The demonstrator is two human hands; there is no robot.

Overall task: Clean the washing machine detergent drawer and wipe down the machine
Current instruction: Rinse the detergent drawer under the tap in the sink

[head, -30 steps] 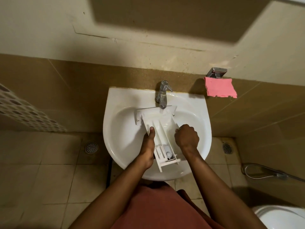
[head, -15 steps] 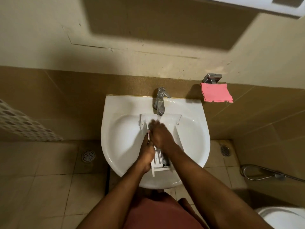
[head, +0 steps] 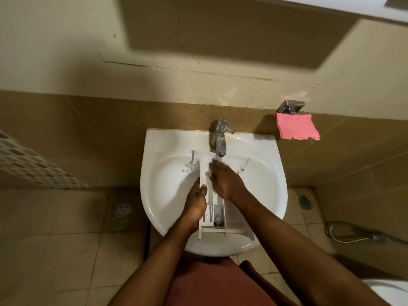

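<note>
The white detergent drawer [head: 213, 214] lies lengthwise in the white sink [head: 167, 191], its front panel under the chrome tap [head: 220, 138]. Water runs from the tap onto the drawer's far end. My left hand [head: 195, 206] grips the drawer's left side wall, thumb on top. My right hand [head: 225, 180] lies inside the drawer's far compartments, fingers reaching toward the water stream and pressing on the plastic. The middle of the drawer is hidden under my right hand.
A pink cloth [head: 297, 127] hangs from a chrome holder [head: 290, 106] on the wall right of the sink. Floor drains [head: 121, 208] sit on the tiled floor at both sides. A spray hose [head: 357, 235] lies at the right, and a toilet rim [head: 395, 292] shows at bottom right.
My right hand moved from the drawer's right side into its compartments and up toward the tap. The drawer turned straighter under the tap. My left hand kept its grip.
</note>
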